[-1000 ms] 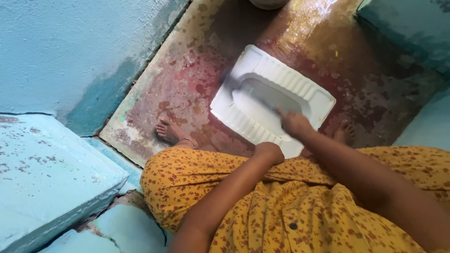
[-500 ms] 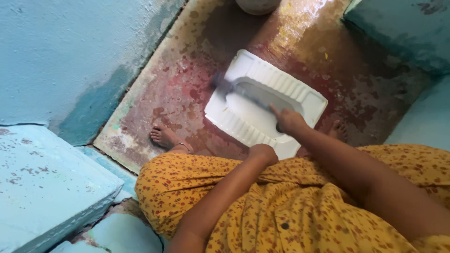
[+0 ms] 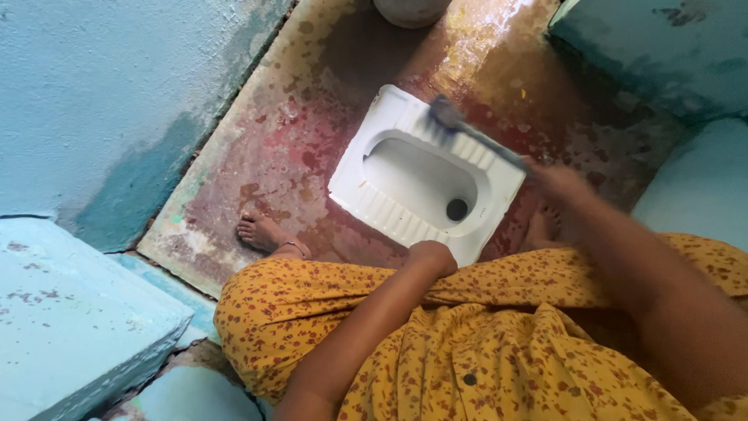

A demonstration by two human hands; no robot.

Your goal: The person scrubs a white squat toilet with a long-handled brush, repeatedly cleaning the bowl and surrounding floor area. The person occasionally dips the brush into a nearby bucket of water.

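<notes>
At the centre of a wet, stained reddish floor (image 3: 296, 148), a white squat toilet pan (image 3: 389, 206), set flush and seen from above, with ribbed footrests along both long sides and a dark drain hole at its near end. Across the pan's far right footrest, a long-handled brush (image 3: 467, 132), blurred, its dark bristle head resting on the ribbed rim near the pan's far corner and its handle slanting back to the right. Just right of the pan, the right hand (image 3: 557, 181), also blurred, closed around the end of the brush handle. At the pan's near edge, the left hand (image 3: 432, 257), curled into a loose fist and pressed against a knee covered in yellow cloth; nothing visible inside it. Below the pan in the view, a yellow garment (image 3: 483, 351) with small red flowers, filling the lower frame. Left of the pan, a bare left foot (image 3: 261, 232) flat on the floor, with an anklet. Right of the pan's near corner, a bare right foot (image 3: 541, 228), partly hidden by the arm. Beyond the pan's far end, the lower curve of a pale round vessel (image 3: 409, 12), cut off by the top edge. Further left of the pan, a worn blue wall (image 3: 109, 93) with peeling paint, and a blue step (image 3: 70, 312) nearer the viewer. To the pan's right, more blue walling (image 3: 662, 54).
</notes>
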